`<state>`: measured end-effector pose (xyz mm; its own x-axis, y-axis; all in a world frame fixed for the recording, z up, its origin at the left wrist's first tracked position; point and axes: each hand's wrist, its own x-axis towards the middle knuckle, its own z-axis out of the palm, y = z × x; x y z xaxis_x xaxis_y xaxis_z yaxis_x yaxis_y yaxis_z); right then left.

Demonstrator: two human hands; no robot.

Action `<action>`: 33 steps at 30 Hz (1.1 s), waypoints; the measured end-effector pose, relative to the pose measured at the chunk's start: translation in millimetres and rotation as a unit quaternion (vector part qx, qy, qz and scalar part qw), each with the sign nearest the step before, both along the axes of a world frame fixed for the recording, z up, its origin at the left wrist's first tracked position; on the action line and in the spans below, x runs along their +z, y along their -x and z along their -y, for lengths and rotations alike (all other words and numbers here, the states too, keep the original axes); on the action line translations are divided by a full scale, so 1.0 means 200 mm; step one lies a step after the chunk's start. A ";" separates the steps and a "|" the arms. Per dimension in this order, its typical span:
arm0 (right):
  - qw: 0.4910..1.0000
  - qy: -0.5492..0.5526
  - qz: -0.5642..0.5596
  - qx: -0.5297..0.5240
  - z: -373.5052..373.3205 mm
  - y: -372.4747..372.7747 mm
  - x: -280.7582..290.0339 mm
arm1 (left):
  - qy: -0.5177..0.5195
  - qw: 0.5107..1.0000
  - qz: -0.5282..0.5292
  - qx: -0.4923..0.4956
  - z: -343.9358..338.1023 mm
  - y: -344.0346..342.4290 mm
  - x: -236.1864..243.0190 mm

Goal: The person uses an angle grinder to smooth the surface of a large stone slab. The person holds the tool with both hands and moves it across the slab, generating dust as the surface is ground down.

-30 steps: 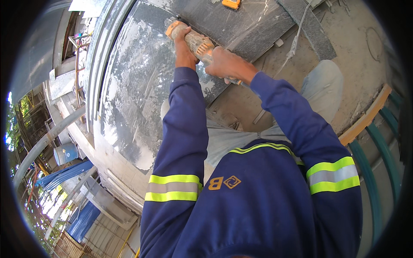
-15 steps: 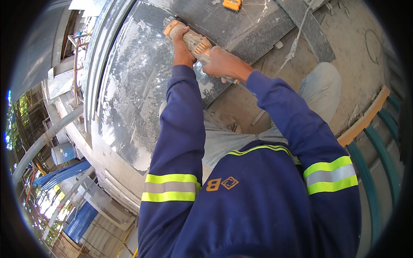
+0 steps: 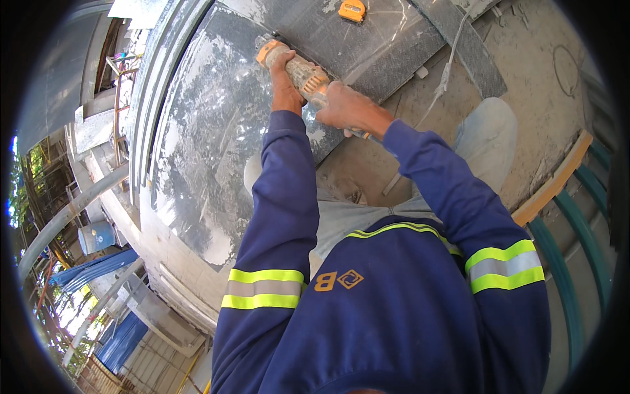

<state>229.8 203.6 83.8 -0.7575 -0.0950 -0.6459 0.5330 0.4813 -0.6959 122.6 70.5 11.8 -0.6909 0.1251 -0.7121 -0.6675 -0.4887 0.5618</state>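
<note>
Both my hands grip a dusty orange angle grinder [image 3: 303,73]. My left hand [image 3: 285,85] wraps round the front of its body, close behind the head. Further back, my right hand [image 3: 348,107] is closed on the rear handle, where a cord leaves toward my right sleeve. The grinder's head lies over a dark grey stone slab [image 3: 216,125] with pale worn patches. I cannot make out its disc clearly, nor whether it touches the stone. A straight dark line runs along the slab beside the tool.
An orange tape measure [image 3: 352,10] rests on the slab's far part. Right of it lie a narrow stone strip [image 3: 482,62] and a pale cable [image 3: 446,77] over dusty ground. Slabs stand on edge at the left [image 3: 147,98]. Green bars [image 3: 558,282] are at the right, a blue bucket [image 3: 96,236] far left.
My hands and the grinder have shifted slightly right and toward me. Both hands keep their hold on it.
</note>
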 end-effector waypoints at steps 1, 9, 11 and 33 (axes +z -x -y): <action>1.000 0.003 -0.005 0.008 0.00 0.01 -0.02 | 0.001 1.000 -0.005 -0.003 0.00 0.01 0.00; 0.999 0.022 0.007 0.022 -0.01 0.03 0.02 | 0.010 1.000 -0.024 -0.013 0.03 0.01 -0.02; 1.000 0.024 0.002 0.002 0.00 0.00 0.04 | 0.024 0.999 -0.035 0.000 0.01 -0.02 0.01; 0.999 -0.016 -0.047 0.006 0.00 -0.03 -0.03 | 0.004 1.000 -0.018 -0.017 0.03 -0.02 -0.05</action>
<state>236.1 203.1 78.6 -0.8137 -0.0846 -0.5751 0.4604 0.5104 -0.7263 125.6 64.7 2.6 -0.7122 0.1438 -0.6871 -0.6624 -0.4619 0.5898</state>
